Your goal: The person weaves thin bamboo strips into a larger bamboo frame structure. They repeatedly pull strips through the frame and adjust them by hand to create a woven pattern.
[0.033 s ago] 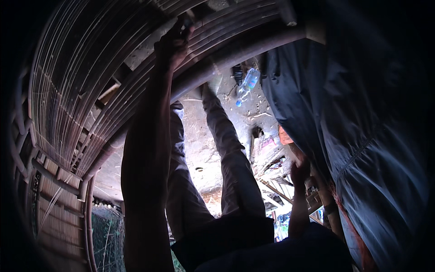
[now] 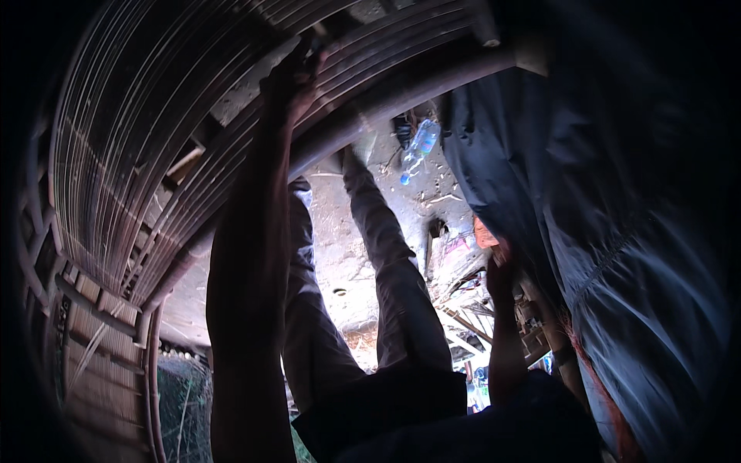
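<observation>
My left arm reaches up over the curved bamboo slats (image 2: 147, 116). At its end, my left hand (image 2: 289, 85) is closed against the slats, just past a thick bamboo rail (image 2: 401, 100). Something small and dark shows at its fingers, but shadow hides what it is. Low on the right, my right hand (image 2: 500, 276) is raised beside the hanging dark blue-grey cloth (image 2: 532, 170). Close above this hand is an orange thing (image 2: 485, 233), and I cannot make out whether they touch. The right fingers are too dim to read.
A clear plastic bottle with a blue cap (image 2: 421, 143) lies on the bare earth ground (image 2: 340, 224) ahead of my legs. Sticks and mixed litter (image 2: 471, 309) lie near my right arm. A slatted bamboo panel (image 2: 104, 363) stands at lower left.
My right hand has shifted slightly up and left, closer to the orange thing. The left hand stays at the slats with barely any movement.
</observation>
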The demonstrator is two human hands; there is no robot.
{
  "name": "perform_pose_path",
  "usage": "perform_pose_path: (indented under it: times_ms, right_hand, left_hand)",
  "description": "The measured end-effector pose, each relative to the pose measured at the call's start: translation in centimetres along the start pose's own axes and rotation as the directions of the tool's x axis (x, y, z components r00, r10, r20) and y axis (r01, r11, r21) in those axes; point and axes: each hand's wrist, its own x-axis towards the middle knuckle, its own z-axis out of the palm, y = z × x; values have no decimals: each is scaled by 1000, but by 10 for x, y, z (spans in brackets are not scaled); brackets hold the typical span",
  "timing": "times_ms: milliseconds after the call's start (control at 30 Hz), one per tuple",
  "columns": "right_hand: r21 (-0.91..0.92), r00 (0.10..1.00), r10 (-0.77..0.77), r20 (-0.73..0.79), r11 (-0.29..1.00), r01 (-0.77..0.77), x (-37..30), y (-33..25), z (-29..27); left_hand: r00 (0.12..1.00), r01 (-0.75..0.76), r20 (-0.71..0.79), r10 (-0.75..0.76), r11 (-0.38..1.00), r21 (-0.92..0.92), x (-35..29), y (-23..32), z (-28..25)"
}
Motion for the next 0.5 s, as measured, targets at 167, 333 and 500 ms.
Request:
perform_pose_path:
  times_ms: [167, 333, 500]
  right_hand:
    - [-129, 831, -459, -314, 888, 442, 180, -291, 10]
    - [0, 784, -598, 166, 795, 607, 209, -355, 60]
    - [892, 339, -839, 426, 327, -311, 229, -381, -56]
  left_hand:
    - [988, -18, 145, 48, 980, -200, 16, -2, -1]
    - [966, -207, 99, 237, 945, -252, 14, -12, 12]
    - [981, 134, 148, -125, 989, -58, 2, 7, -4]
